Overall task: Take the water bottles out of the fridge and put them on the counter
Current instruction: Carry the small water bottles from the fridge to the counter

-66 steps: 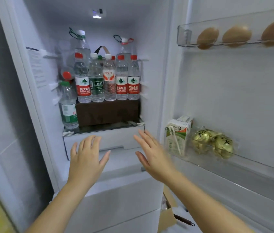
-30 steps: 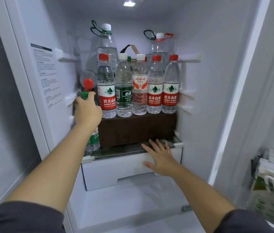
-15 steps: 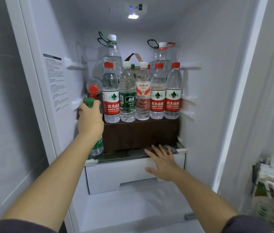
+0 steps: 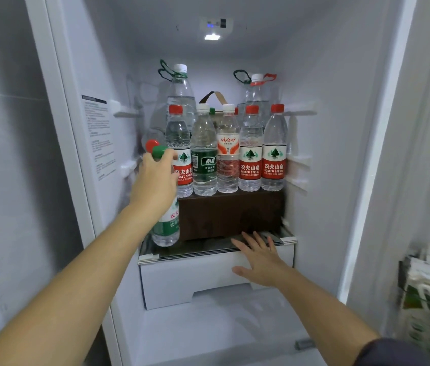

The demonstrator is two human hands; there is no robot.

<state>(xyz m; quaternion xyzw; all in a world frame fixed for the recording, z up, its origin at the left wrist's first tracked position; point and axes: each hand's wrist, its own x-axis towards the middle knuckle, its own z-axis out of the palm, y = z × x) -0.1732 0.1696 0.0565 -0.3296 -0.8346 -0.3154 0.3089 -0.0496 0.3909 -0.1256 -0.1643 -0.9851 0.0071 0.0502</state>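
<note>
Gripping the green-capped bottle (image 4: pixel 166 228) round its upper body with the left hand (image 4: pixel 155 180), fingers curled tight, at the left of the fridge just beside the brown box (image 4: pixel 229 215). Cannot tell whether its base touches the glass shelf (image 4: pixel 208 250). Pressing the right hand (image 4: pixel 258 260) flat, fingers straight and spread, on the shelf's near edge and the white drawer (image 4: pixel 182 281), holding nothing. Up on the box, standing upright in a row, five more bottles (image 4: pixel 227 165).

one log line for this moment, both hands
phase: grasp | left hand: grips green-cap bottle | right hand: flat on drawer front | front row bottles on brown box: untouched
</note>
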